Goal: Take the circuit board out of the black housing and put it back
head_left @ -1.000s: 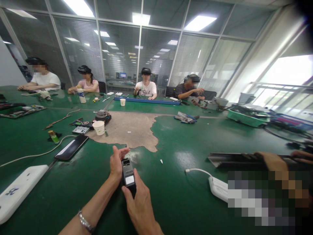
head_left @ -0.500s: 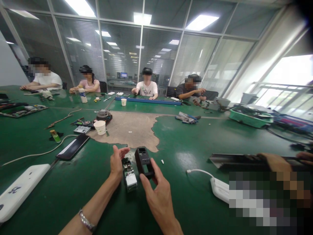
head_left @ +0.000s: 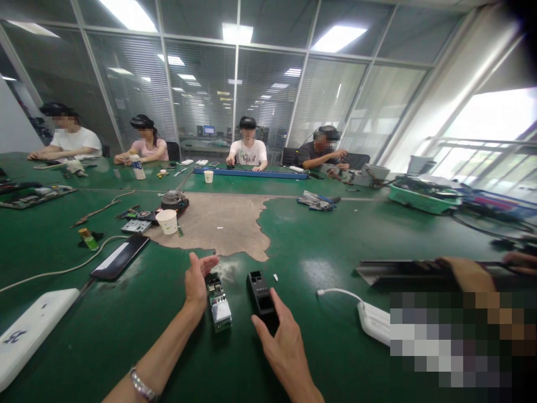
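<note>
Head view: at far left, a white power strip point(head_left: 39, 330) lies at a slant on the green table point(head_left: 188, 366), with the phone point(head_left: 119, 258) beyond it and the cup point(head_left: 166, 223) farther back. The left hand point(head_left: 196, 286) is held wide, fingers stretched forward and thumb apart, gripping nothing. Just beside its palm lies the board point(head_left: 220, 308); whether skin touches it, I cannot tell.

A gap of bare table parts the board from the black case point(head_left: 260, 294). The right hand point(head_left: 285, 348) has thumb and fingers narrowed around the near end of the case, one on each side. The step in hand looks like handling the case apart from the board; moving either piece would call for a light hold on its long edges, keeping off the board's exposed parts.

Just past the case sits a small white scrap point(head_left: 276, 277). Farther right, well apart, come the white cable point(head_left: 336, 291) and a dark metal channel point(head_left: 398, 273), whose left tip looks sharp, so rightward room seems ample up to there. A co-worker's hand point(head_left: 520, 262) is at its far end.
</note>
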Demonstrator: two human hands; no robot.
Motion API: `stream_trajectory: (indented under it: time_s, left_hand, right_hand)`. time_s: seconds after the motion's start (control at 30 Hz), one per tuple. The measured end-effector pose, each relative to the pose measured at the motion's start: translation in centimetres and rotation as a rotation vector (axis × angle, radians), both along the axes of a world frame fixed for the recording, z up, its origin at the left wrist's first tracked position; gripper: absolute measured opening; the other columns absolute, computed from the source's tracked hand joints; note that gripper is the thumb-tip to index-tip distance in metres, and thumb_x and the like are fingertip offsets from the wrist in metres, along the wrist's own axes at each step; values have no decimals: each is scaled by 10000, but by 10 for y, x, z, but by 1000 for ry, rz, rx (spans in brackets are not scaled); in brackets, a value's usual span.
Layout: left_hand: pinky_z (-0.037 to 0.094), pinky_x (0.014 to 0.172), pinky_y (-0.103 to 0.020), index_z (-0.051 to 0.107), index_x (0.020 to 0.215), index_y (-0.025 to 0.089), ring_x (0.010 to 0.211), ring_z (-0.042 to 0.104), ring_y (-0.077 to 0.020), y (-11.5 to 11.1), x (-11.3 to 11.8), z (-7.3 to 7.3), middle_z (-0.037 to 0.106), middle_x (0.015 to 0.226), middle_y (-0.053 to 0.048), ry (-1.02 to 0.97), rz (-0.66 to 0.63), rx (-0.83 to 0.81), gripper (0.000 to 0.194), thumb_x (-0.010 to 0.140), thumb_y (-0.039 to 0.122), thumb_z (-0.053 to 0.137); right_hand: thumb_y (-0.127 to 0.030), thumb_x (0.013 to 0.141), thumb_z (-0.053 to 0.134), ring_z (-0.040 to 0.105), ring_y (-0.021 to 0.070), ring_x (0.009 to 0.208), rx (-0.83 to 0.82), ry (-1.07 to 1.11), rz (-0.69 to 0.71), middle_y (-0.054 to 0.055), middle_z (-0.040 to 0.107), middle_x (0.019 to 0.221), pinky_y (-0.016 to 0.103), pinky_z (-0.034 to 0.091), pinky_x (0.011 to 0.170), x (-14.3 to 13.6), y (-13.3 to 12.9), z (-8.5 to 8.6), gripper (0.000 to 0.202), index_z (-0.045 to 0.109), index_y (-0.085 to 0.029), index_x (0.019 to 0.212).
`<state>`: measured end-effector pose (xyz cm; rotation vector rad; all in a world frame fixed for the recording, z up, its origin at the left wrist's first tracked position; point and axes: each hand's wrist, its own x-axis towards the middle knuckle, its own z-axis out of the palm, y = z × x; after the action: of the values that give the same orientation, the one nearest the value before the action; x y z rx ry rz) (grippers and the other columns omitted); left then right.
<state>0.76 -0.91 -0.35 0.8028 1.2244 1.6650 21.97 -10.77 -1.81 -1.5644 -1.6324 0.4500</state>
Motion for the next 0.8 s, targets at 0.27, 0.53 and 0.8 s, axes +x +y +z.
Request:
stream_trajectory:
  time_s: [0.27,0.53,0.8]
  left_hand:
    - [436,999,-442,733,848,101,953,698,-275,0,1,0,744,941,-177,1,2,-5,790,837,751,283]
    - [429,1006,-437,732,859,104,975,693,-274,-1,0,2,740,964,-180,-7,-11,3,788,837,751,283]
    - [439,997,-446,732,848,106,958,697,-279,1,-1,-2,741,944,-184,-26,0,7,795,823,765,288]
  right_hand:
    - [-368,858,577,471,291,1311,-4,54,24,141,494,1421,474,393,1095,0,-2,4,661,391,-126,1445]
    - [-372,869,584,507,300,1280,-28,197,41,127,550,1371,493,392,1086,-3,-5,9,594,464,-146,1405]
    - [-365,859,618,595,266,1186,-108,488,206,129,568,1351,398,490,1009,-32,-12,41,612,460,-138,1405]
